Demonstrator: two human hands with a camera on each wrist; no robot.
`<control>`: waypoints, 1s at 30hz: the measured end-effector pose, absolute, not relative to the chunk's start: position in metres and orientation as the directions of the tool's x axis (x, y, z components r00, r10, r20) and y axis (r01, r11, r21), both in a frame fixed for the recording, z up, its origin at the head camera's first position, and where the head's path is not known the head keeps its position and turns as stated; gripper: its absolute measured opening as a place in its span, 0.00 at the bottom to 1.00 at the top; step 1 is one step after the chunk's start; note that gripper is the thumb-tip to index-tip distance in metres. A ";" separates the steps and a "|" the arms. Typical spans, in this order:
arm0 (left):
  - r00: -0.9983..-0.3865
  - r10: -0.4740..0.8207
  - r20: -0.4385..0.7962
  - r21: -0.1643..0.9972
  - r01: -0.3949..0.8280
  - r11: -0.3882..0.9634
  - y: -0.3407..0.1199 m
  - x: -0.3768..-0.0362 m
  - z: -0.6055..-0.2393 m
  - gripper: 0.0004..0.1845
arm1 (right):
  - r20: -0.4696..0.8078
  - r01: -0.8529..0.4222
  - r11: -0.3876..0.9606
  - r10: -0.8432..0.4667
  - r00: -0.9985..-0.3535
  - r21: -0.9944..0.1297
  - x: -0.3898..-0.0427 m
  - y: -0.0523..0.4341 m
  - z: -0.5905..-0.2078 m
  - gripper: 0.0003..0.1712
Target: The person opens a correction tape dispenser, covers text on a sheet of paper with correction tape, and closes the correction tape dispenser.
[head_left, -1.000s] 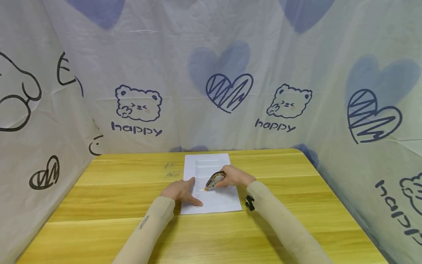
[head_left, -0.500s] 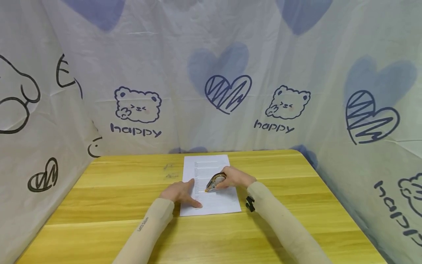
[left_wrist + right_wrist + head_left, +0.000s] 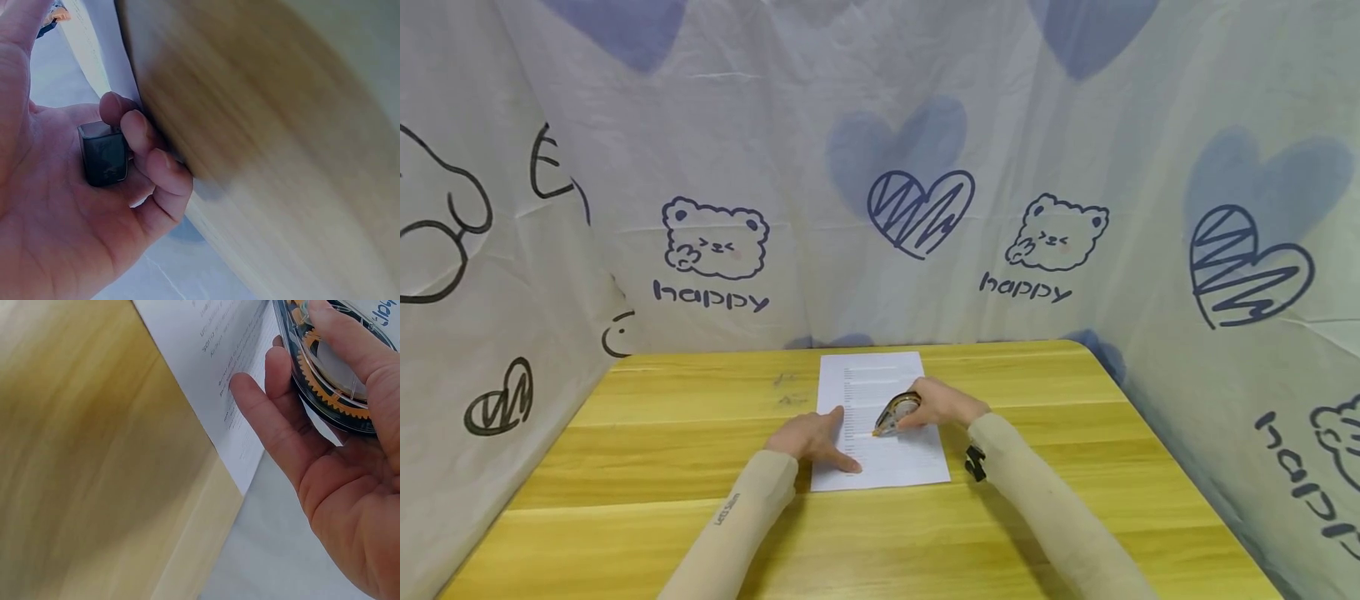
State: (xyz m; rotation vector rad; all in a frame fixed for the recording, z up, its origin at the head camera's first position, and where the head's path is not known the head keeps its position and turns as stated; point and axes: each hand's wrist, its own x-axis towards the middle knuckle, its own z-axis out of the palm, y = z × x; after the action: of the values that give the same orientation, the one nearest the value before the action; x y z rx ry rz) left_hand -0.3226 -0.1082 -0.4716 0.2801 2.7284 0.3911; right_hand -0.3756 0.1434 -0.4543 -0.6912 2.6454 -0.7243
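Note:
A white printed sheet (image 3: pixel 887 458) lies on the yellow wooden table (image 3: pixel 662 467). My left hand (image 3: pixel 811 437) rests on the sheet's left edge, with index finger and thumb spread flat on it. In the left wrist view my left hand (image 3: pixel 62 206) curls its other fingers round a small black block (image 3: pixel 103 153) in the palm. My right hand (image 3: pixel 942 404) grips a clear correction tape dispenser (image 3: pixel 897 412) with its tip down on a printed line. The right wrist view shows the dispenser (image 3: pixel 325 369) with its orange gears, over the sheet (image 3: pixel 206 337).
A cloth backdrop (image 3: pixel 880 167) printed with bears and hearts walls the table at the back and on both sides. Bare wood lies left, right and in front of the sheet. A black strap (image 3: pixel 974 463) sits on my right wrist.
My right hand has slid the dispenser a little to the right along the line. My left hand has stayed in place on the sheet.

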 end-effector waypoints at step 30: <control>-0.909 0.237 -0.343 0.323 0.122 0.938 -0.108 -0.323 -0.471 0.65 | -0.189 -0.344 0.788 -0.493 -0.849 -0.510 -0.374 0.148 -0.452 0.15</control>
State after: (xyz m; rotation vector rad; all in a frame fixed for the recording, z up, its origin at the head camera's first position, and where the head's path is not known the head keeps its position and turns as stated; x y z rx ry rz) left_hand -0.3228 -0.1081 -0.4713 0.2611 2.7111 0.4184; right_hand -0.3744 0.1476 -0.4518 -0.6425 2.6664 -0.6742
